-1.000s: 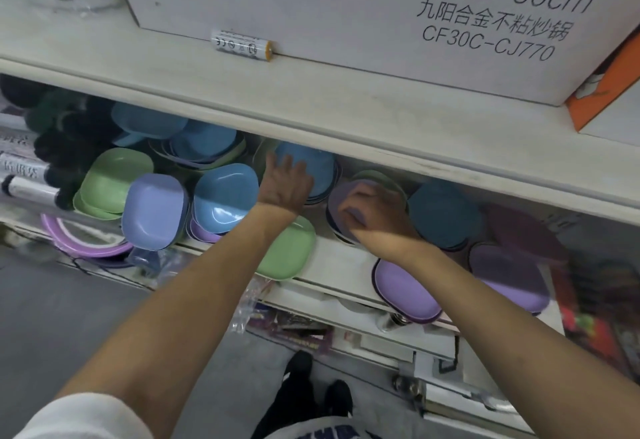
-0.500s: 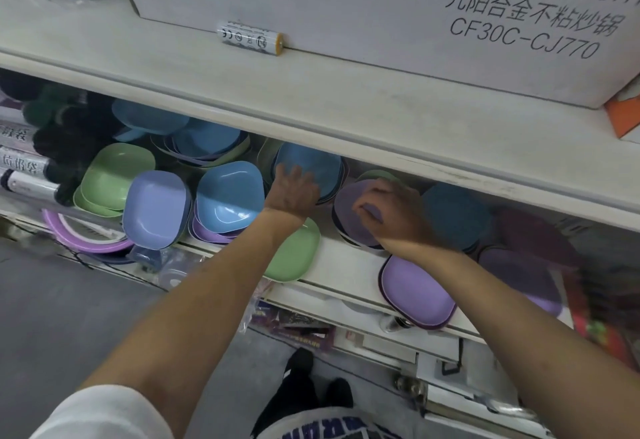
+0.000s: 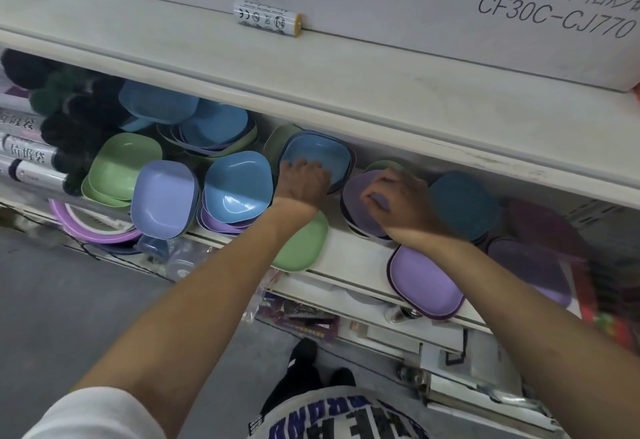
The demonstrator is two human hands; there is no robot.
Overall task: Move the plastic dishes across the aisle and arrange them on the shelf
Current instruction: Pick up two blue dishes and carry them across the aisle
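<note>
White shelf (image 3: pixel 360 258) stocked with plastic dishes, green plate (image 3: pixel 304 248) laid at its front edge, blue bowls (image 3: pixel 237 192) stacked left of it, purple plate (image 3: pixel 424 282) set to its right.

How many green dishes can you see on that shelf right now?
4: two stacked at left, one flat under the left forearm, one edge behind the blue dish. More may be hidden.

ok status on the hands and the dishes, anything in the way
Left hand grips blue dish rim. Right hand holds purple dish. Both on shelf, crowded by neighbouring stacks.
</note>
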